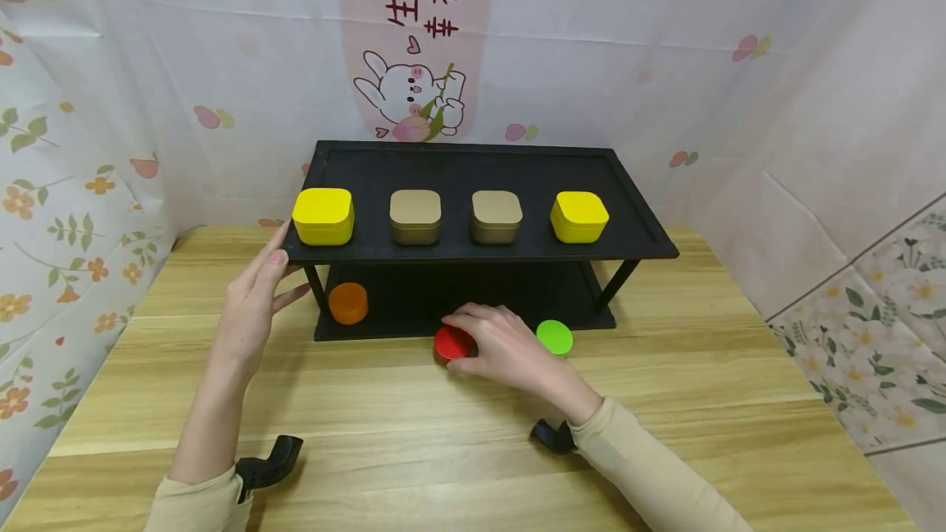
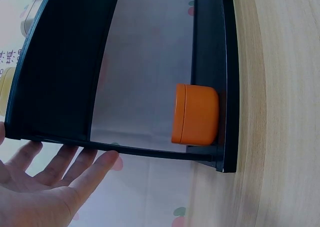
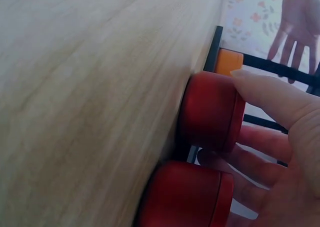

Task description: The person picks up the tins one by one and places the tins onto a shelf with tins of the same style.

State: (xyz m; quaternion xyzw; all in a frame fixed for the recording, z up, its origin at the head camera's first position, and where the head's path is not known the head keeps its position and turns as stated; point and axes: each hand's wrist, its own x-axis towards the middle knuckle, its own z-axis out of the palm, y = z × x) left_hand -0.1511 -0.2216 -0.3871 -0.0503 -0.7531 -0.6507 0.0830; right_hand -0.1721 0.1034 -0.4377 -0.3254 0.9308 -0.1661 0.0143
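Note:
My right hand (image 1: 473, 343) curls round a red round tin (image 1: 451, 343) on the wooden table, at the front edge of a black two-tier shelf (image 1: 480, 167). In the right wrist view my thumb (image 3: 270, 94) lies on the red tin (image 3: 210, 109), and a second red tin (image 3: 182, 194) stands beside it. My left hand (image 1: 275, 269) is open, its straight fingers touching the left end of the upper shelf. An orange round tin (image 1: 348, 303) sits on the lower shelf near that hand, also visible in the left wrist view (image 2: 195, 114).
On the upper shelf stand a yellow tin (image 1: 323, 216), two tan tins (image 1: 415, 217) (image 1: 497, 217) and another yellow tin (image 1: 580, 217). A green round tin (image 1: 554, 337) sits right of my right hand. Patterned cloth walls surround the table (image 1: 414, 425).

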